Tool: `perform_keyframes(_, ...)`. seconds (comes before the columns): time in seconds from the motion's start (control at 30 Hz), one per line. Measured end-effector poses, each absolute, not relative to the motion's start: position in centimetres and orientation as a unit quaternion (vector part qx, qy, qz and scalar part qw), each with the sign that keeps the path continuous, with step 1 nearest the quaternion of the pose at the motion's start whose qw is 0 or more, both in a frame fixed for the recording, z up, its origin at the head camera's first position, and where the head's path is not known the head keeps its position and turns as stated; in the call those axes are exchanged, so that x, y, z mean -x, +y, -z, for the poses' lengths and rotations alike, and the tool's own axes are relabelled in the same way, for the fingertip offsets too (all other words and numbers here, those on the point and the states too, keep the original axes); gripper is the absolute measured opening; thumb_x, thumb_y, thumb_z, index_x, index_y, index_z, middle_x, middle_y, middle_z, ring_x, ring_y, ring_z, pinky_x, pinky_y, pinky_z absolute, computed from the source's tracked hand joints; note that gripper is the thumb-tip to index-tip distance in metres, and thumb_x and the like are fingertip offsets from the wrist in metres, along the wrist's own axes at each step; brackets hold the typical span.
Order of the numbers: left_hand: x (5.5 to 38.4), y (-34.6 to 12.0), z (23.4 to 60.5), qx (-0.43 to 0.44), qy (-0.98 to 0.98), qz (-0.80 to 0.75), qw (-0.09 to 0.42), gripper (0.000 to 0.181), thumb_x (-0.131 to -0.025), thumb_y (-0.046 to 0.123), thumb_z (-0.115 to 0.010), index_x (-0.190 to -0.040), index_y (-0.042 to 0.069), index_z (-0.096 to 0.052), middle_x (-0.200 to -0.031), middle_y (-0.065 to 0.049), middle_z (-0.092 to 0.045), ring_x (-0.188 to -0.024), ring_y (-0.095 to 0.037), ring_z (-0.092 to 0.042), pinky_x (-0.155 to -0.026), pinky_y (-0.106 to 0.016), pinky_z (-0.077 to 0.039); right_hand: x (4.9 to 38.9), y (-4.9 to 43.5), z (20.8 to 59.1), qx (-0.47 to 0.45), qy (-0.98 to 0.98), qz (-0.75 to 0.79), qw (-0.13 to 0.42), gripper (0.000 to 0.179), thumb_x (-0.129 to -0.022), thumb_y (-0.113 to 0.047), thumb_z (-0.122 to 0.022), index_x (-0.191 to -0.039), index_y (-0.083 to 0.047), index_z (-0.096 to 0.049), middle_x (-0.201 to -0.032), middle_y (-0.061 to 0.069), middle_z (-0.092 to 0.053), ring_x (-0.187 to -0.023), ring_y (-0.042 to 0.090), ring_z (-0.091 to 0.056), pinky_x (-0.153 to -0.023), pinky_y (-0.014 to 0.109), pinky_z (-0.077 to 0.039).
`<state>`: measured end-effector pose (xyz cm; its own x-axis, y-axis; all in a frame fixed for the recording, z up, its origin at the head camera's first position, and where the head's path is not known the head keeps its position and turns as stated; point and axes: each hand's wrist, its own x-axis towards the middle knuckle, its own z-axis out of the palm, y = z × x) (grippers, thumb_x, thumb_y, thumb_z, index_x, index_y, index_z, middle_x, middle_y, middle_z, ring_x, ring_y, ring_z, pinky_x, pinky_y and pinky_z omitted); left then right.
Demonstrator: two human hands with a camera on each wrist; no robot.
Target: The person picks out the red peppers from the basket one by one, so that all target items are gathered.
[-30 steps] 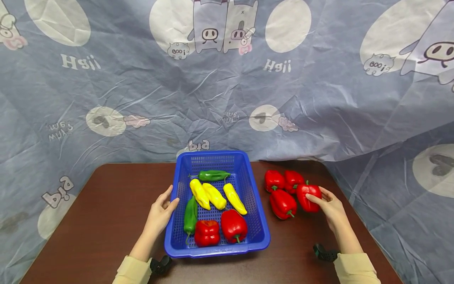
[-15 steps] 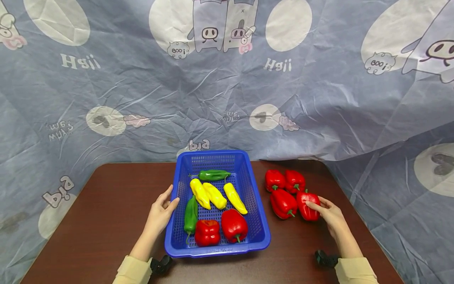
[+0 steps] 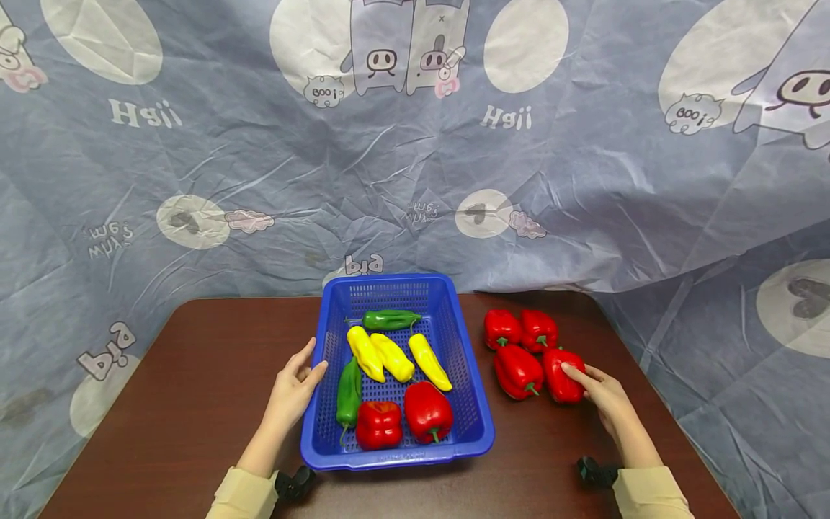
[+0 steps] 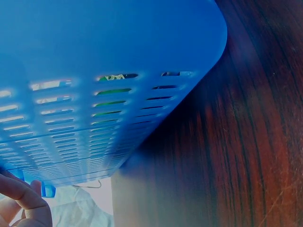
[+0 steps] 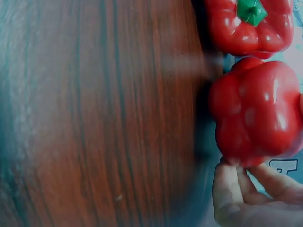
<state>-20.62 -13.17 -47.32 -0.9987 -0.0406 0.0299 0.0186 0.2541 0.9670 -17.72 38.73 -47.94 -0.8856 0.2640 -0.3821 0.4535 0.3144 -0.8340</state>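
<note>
My left hand grips the left rim of a blue plastic basket, with its thumb over the edge. In the left wrist view, curled fingers show at the lower left beside the slotted basket wall. My right hand holds a glossy red bell pepper, its thumb on top and fingertips at the far side. That pepper sits beside another red bell pepper on the table. In the right wrist view, fingertips touch the lower end of the held bell pepper.
Two more red bell peppers, one at the back left, stand behind. Inside the basket lie yellow peppers, long green peppers and two red bell peppers. A brown wooden table meets a grey patterned cloth behind it.
My right hand has brought the bell pepper down and slightly nearer, beside the other red ones; its thumb has shifted slightly on it. The left hand and basket stay put.
</note>
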Motion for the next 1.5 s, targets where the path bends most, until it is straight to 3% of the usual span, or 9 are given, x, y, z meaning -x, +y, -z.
perform_keyframes(0.3,20.9,-13.2,47.6,-0.002,-0.792,0.610,0.031,0.060,-0.095,0.011,-0.065,-0.149,0.005,-0.041,-0.126,-0.022,-0.052,-0.068,0.002,-0.052,-0.063,-0.016,-0.049,17.6,39.0,48.3,-0.209,0.811,0.539,0.095,0.094,-0.097,-0.057,-0.048,-0.154,0.008,-0.012,-0.159,0.029,-0.018,-0.139,0.040,-0.032,-0.118,0.049,-0.028)
perform_keyframes(0.47,20.9,-13.2,47.5,-0.001,-0.791,0.611,0.032,0.059,-0.095,0.010,-0.065,-0.149,0.005,-0.041,-0.125,-0.022,-0.052,-0.067,0.001,-0.051,-0.062,-0.015,-0.048,17.6,39.1,48.5,-0.201,0.823,0.522,0.098,0.094,-0.097,-0.059,-0.046,-0.154,0.007,-0.012,-0.159,0.029,-0.019,-0.140,0.039,-0.033,-0.104,0.026,-0.044)
perform_keyframes(0.57,20.9,-13.2,47.4,-0.001,-0.791,0.612,0.028,0.060,-0.095,0.012,-0.065,-0.150,0.006,-0.041,-0.127,-0.022,-0.052,-0.068,0.001,-0.051,-0.062,-0.015,-0.049,17.6,39.2,48.6,-0.201,0.827,0.515,0.098,0.093,-0.097,-0.059,-0.045,-0.155,0.007,-0.012,-0.158,0.029,-0.020,-0.138,0.038,-0.035,-0.091,0.016,-0.045)
perform_keyframes(0.63,20.9,-13.2,47.3,-0.001,-0.789,0.614,0.023,0.060,-0.096,0.013,-0.065,-0.150,0.007,-0.041,-0.129,-0.022,-0.051,-0.068,0.002,-0.053,-0.063,-0.016,-0.050,17.6,39.3,48.7,-0.203,0.829,0.513,0.096,0.093,-0.098,-0.059,-0.043,-0.155,0.007,-0.012,-0.158,0.029,-0.021,-0.136,0.037,-0.036,-0.092,0.019,-0.044)
perform_keyframes(0.83,20.7,-13.2,47.1,-0.002,-0.787,0.617,0.015,0.060,-0.096,0.014,-0.064,-0.151,0.008,-0.040,-0.132,-0.021,-0.050,-0.068,0.001,-0.054,-0.063,-0.016,-0.050,17.6,39.4,48.7,-0.206,0.825,0.519,0.093,0.092,-0.099,-0.059,-0.041,-0.155,0.007,-0.008,-0.159,0.030,-0.016,-0.140,0.040,-0.032,-0.114,0.043,-0.035)
perform_keyframes(1.07,20.7,-13.2,47.0,-0.007,-0.791,0.612,0.008,0.060,-0.097,0.016,-0.064,-0.152,0.009,-0.039,-0.131,-0.019,-0.050,-0.068,0.000,-0.052,-0.062,-0.017,-0.050,17.2,39.5,48.6,-0.218,0.819,0.525,0.077,0.091,-0.099,-0.059,-0.042,-0.156,0.004,-0.009,-0.161,0.028,-0.014,-0.142,0.036,-0.031,-0.100,0.021,-0.047)
perform_keyframes(1.17,20.7,-13.3,47.0,-0.009,-0.791,0.611,0.006,0.061,-0.097,0.017,-0.064,-0.152,0.010,-0.039,-0.132,-0.019,-0.049,-0.068,0.000,-0.052,-0.062,-0.016,-0.049,17.1,39.4,48.3,-0.223,0.815,0.532,0.062,0.091,-0.098,-0.059,-0.044,-0.157,0.001,-0.011,-0.162,0.025,-0.013,-0.139,0.032,-0.037,-0.107,0.027,-0.043)
perform_keyframes(1.27,20.7,-13.3,47.1,-0.009,-0.792,0.610,0.008,0.061,-0.097,0.015,-0.064,-0.151,0.009,-0.039,-0.130,-0.019,-0.050,-0.067,0.000,-0.051,-0.062,-0.016,-0.049,17.1,39.0,47.6,-0.232,0.818,0.526,0.035,0.090,-0.096,-0.059,-0.047,-0.157,-0.002,-0.015,-0.161,0.024,-0.018,-0.135,0.031,-0.040,-0.114,0.044,-0.035)
perform_keyframes(1.5,20.7,-13.2,47.4,-0.007,-0.793,0.609,0.018,0.060,-0.096,0.012,-0.064,-0.151,0.007,-0.040,-0.128,-0.021,-0.051,-0.069,0.001,-0.053,-0.064,-0.016,-0.050,17.5,37.4,44.6,-0.249,0.810,0.528,-0.051,0.085,-0.094,-0.055,-0.057,-0.156,-0.007,-0.026,-0.160,0.017,-0.028,-0.145,0.033,-0.030,-0.118,0.051,-0.027)
